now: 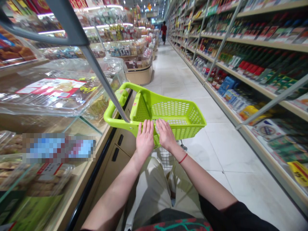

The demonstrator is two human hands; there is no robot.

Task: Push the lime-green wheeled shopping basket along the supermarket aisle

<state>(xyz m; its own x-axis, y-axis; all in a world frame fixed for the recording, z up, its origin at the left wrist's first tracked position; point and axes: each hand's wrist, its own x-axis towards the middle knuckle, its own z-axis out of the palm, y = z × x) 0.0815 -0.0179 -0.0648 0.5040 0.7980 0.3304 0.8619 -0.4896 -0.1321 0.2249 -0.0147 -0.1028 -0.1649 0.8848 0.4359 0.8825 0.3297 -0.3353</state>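
A lime-green plastic shopping basket (pixel 185 117) on a small cart stands in a supermarket aisle just ahead of me, with its handle (pixel 113 107) at the left. My left hand (pixel 144 138) lies flat on the basket's near rim, fingers stretched out and together. My right hand (pixel 166 134) rests beside it on the same rim, fingers also flat; a red string is tied round that wrist. Neither hand holds anything. Below the basket, part of a wire rack shows between my arms.
A glass display counter (pixel 57 106) with packed pastries runs along the left, its grey metal strut (pixel 101 73) crossing in front of the basket handle. Stocked shelves (pixel 252 80) line the right. The white tiled aisle (pixel 216 144) runs ahead; a person in red (pixel 164 32) stands far down it.
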